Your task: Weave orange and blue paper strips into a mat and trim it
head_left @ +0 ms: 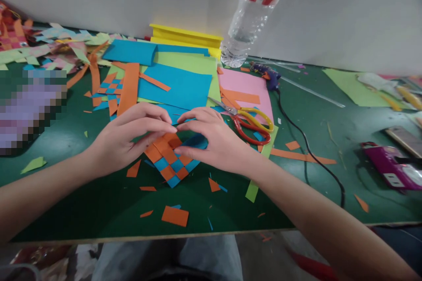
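Observation:
A woven piece of orange and blue paper strips [171, 164] is tilted just above the green table, one corner toward me. On its left side my left hand [132, 136] has its fingers closed on the upper edge. My right hand [211, 136] grips the opposite side, thumb in front and fingers behind, beside a curled blue strip [198, 141]. The fingertips of both hands nearly meet at the top of the weave and hide that part. Past my right hand lie scissors [252, 125] with red and yellow handles.
Blue sheets [178, 85] and a pink sheet [245, 90] lie behind my hands. A water bottle [253, 17] stands at the back. To the right are a glue gun [268, 74] with a black cord and a purple pouch [392, 167]. Orange scraps [174, 216] litter the table's front.

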A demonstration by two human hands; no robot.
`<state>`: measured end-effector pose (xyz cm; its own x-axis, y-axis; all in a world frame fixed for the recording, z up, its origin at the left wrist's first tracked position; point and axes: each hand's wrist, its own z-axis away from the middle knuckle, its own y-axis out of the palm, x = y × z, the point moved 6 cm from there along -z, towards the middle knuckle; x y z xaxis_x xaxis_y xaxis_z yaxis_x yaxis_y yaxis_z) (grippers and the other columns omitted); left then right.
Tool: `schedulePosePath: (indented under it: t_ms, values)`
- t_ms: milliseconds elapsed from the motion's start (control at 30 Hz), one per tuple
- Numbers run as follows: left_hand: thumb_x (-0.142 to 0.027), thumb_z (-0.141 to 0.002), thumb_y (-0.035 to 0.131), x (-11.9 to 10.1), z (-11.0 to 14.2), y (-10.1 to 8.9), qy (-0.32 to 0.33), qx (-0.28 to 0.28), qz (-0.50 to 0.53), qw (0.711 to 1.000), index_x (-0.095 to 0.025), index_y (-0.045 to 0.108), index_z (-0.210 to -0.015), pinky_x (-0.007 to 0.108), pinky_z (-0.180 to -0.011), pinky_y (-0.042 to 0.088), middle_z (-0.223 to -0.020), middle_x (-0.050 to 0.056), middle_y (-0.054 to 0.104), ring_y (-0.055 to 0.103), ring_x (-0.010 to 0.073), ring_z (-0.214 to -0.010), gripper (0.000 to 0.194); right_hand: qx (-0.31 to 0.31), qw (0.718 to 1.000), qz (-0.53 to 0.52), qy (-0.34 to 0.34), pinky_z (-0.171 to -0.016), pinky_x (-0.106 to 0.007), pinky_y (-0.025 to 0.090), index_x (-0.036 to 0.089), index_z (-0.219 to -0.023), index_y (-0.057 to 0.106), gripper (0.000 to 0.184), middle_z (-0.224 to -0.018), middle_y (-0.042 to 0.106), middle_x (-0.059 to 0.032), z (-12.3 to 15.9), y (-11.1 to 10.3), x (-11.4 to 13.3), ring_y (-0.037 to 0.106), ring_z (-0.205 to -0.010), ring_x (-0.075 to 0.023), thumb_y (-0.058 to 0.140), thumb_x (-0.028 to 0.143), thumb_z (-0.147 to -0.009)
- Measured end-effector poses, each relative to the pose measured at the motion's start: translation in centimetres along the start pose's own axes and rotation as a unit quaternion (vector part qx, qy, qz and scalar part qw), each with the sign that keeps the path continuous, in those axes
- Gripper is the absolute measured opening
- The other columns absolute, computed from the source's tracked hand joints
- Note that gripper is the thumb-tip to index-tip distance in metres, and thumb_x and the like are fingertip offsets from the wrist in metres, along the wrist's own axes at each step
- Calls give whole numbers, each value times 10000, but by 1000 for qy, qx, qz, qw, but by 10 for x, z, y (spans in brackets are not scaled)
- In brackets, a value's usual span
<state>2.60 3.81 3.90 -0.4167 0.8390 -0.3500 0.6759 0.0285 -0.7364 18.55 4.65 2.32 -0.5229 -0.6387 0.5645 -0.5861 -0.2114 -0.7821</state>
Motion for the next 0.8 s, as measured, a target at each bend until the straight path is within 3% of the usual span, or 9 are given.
schedulePosePath:
  t_ms: [67, 167, 267, 333, 433, 500, 633, 800]
  values:
    - [-126, -969, 504, -4, -4, 0, 3, 5, 2, 1000, -333, 619, -1079, 271, -858, 537, -1050, 4, 655, 658, 160, -986, 261, -6, 1000, -12, -15, -1054, -458, 386, 211, -946, 717, 179, -1125, 707, -58, -3, 0, 1, 597, -1134, -239, 734, 362, -852]
    - [-191, -979, 523, -2, -10, 1, -26, -10, 2, 1000, -320, 636, -1067, 296, -901, 539, -1076, 5, 668, 653, 174, -1012, 193, -18, 998, -63, 4, -877, -359, 463, 203, -815, 714, 111, -880, 729, -12, -5, -2, -3, 645, -867, -168, 696, 293, -877]
    - [-282, -974, 561, 13, -12, -2, -128, -80, 37, 988, -271, 609, -1152, 331, -955, 539, -1136, 31, 662, 638, 191, -1076, 185, -44, 991, -105, 75, -704, -290, 462, 201, -750, 702, 181, -763, 708, 14, -5, -7, -14, 619, -716, -135, 669, 319, -884]
    - [-332, -978, 539, 29, -8, 2, -232, -108, 99, 961, -232, 572, -1204, 325, -922, 559, -1214, 58, 647, 657, 184, -1054, 250, -72, 984, -119, 109, -668, -284, 456, 192, -716, 689, 228, -746, 703, 8, -4, -11, -21, 612, -696, -135, 669, 353, -876]
    - [-481, -968, 510, 44, 1, 19, -363, -49, 139, 920, -199, 595, -1217, 376, -916, 569, -1207, 87, 672, 655, 238, -1099, 385, -119, 971, -154, 140, -660, -290, 476, 188, -697, 688, 236, -735, 709, 1, -3, -14, -31, 619, -689, -140, 700, 373, -843]
    - [-555, -929, 546, 46, 6, 29, -410, -13, 176, 895, -189, 619, -1204, 406, -886, 578, -1197, 105, 689, 670, 268, -1062, 463, -143, 958, -188, 163, -661, -297, 503, 191, -734, 714, 200, -769, 733, -9, -1, -13, -39, 641, -701, -148, 735, 376, -810]
    - [-591, -855, 645, 43, 9, 38, -410, -7, 225, 884, -189, 669, -1089, 402, -863, 570, -1106, 92, 726, 679, 276, -1012, 465, -179, 937, -228, 193, -707, -336, 559, 196, -827, 747, 204, -851, 769, -38, 4, -9, -51, 687, -761, -174, 773, 389, -766]
    - [-555, -826, 687, 44, 10, 40, -396, 8, 190, 898, -203, 696, -876, 301, -694, 530, -844, 22, 721, 660, 201, -766, 355, -202, 929, -235, 201, -701, -318, 555, 197, -771, 724, 178, -787, 746, -19, 10, -9, -56, 675, -737, -159, 780, 366, -759]
